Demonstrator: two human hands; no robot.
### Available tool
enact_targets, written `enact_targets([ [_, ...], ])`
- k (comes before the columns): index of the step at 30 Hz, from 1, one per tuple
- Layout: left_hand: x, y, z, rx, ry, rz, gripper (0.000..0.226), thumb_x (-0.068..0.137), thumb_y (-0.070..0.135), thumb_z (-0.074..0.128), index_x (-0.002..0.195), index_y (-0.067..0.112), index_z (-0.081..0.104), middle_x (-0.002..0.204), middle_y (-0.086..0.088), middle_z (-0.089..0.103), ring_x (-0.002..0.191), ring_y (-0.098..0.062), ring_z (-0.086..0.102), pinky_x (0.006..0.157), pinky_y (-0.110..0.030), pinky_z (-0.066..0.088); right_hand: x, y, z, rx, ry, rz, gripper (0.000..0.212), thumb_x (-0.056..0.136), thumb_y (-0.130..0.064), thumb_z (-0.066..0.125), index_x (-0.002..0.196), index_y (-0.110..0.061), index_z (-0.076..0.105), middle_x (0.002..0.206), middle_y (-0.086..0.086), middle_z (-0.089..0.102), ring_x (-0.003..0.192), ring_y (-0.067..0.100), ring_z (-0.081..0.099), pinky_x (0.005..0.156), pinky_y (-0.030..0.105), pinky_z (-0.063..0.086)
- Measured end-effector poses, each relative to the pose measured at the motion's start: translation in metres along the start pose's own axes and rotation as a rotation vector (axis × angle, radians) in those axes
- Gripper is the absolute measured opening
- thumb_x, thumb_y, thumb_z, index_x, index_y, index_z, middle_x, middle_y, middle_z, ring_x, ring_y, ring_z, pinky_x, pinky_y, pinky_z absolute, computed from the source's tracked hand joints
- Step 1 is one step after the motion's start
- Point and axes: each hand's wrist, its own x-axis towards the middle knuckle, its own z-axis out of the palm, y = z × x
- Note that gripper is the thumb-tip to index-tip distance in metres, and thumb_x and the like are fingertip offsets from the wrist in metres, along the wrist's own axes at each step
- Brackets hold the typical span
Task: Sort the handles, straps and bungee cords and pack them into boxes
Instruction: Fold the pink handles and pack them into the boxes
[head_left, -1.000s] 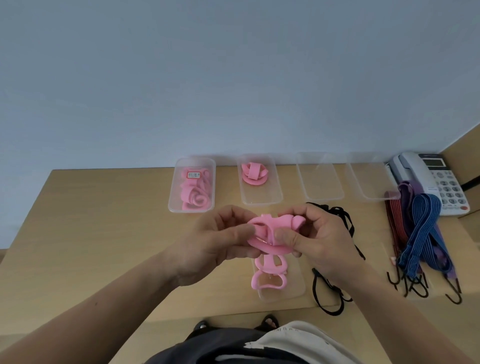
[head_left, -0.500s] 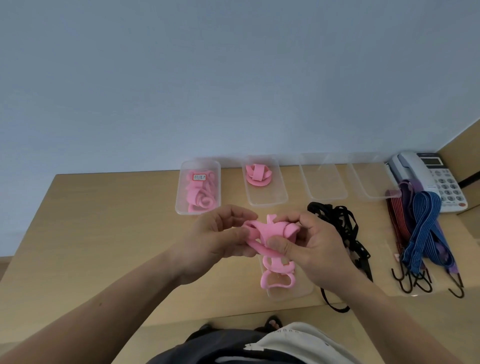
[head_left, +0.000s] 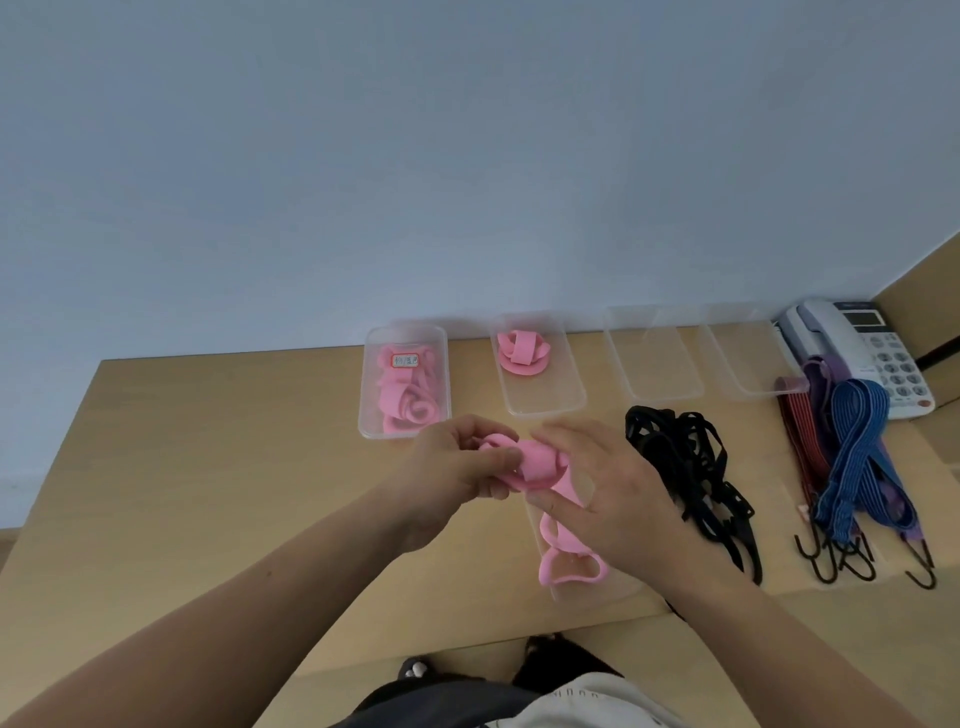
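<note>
- The left hand (head_left: 457, 465) gripped a rolled pink handle (head_left: 537, 462) above the wooden table (head_left: 208, 467), fingers curled round its left end and the thumb pressed on top.
- The right hand (head_left: 618, 499) lay just beside the roll's right end, its fingers straight and spread. The thumb touched the roll's lower edge and pinched nothing.
- Under both hands stood a near clear box (head_left: 597, 590) at the table's front edge. More loose pink handles (head_left: 566, 569) lay in it, partly hidden by the right hand.
- Along the far edge ran four clear boxes. The far-left box (head_left: 444, 364) was packed with pink handles and carried a small label that was too blurred to read.
- The second box (head_left: 545, 395) held one coiled pink handle (head_left: 522, 353) at its far end.
- The third box (head_left: 654, 364) and the fourth box (head_left: 748, 358) showed only their clear bottoms.
- A tangle of black straps (head_left: 685, 467) lay on the table, just right of the right hand.
- Farther right lay blue bungee cords (head_left: 852, 447), red bungee cords (head_left: 800, 436) and purple bungee cords (head_left: 826, 374), bunched together with their black hooks toward the front edge.
- A white desk telephone (head_left: 857, 353) sat in the far right corner, with the cords' far ends touching it.
</note>
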Motion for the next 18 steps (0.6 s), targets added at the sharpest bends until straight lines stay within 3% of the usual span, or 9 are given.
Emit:
enact_targets([
  [3,0.022,0.0,0.007,-0.024,0.017,-0.043,0.032,0.076,0.009,0.074,0.103,-0.004,0.065,0.086,-0.018,0.068,0.071,-0.025,0.061,0.063,-0.027,0.053,0.013,0.019,0.006,-0.213,0.012,-0.131,0.054,0.074,-0.038,0.078,0.118,-0.01,0.066,0.118,0.003,0.064,0.104,0.022,0.06,0.091,0.029,0.049],
  [6,0.048,0.002,0.01,-0.02,0.083,-0.073,0.029,0.08,0.007,0.071,0.106,-0.005,0.064,0.089,-0.018,0.069,0.069,-0.022,0.065,0.061,-0.025,0.053,0.035,0.042,0.011,-0.231,0.061,-0.189,0.042,0.08,-0.036,0.066,0.109,-0.007,0.07,0.107,0.003,0.069,0.094,0.023,0.064,0.081,0.033,0.053],
  [9,0.079,0.007,0.01,0.08,0.152,-0.069,0.031,0.084,0.011,0.069,0.112,0.001,0.061,0.089,-0.014,0.07,0.066,-0.023,0.066,0.062,-0.028,0.054,0.061,0.069,0.017,-0.266,-0.001,-0.192,0.038,0.075,-0.032,0.076,0.105,-0.01,0.071,0.102,0.0,0.07,0.092,0.025,0.064,0.077,0.038,0.052],
  [12,0.113,0.008,0.007,0.419,0.285,0.016,0.033,0.089,0.02,0.065,0.121,0.011,0.059,0.098,-0.004,0.067,0.072,-0.014,0.063,0.066,-0.029,0.052,0.088,0.1,0.021,-0.297,-0.145,-0.112,0.045,0.073,-0.035,0.08,0.113,-0.015,0.069,0.103,-0.001,0.07,0.097,0.027,0.062,0.081,0.042,0.05],
  [14,0.133,0.008,0.004,0.726,0.364,0.109,0.038,0.09,0.025,0.062,0.127,0.018,0.057,0.11,0.004,0.063,0.086,-0.009,0.06,0.073,-0.024,0.046,0.106,0.118,0.024,-0.291,-0.174,-0.081,0.045,0.07,-0.034,0.082,0.11,-0.016,0.07,0.098,-0.002,0.07,0.093,0.028,0.06,0.078,0.042,0.05],
  [18,0.161,0.002,0.001,1.124,0.343,0.199,0.046,0.088,0.023,0.059,0.133,0.017,0.055,0.132,-0.002,0.052,0.12,-0.02,0.049,0.094,-0.025,0.034,0.133,0.143,0.038,-0.347,-0.295,-0.079,0.047,0.069,-0.038,0.082,0.109,-0.017,0.07,0.102,-0.001,0.071,0.096,0.027,0.057,0.081,0.041,0.048],
])
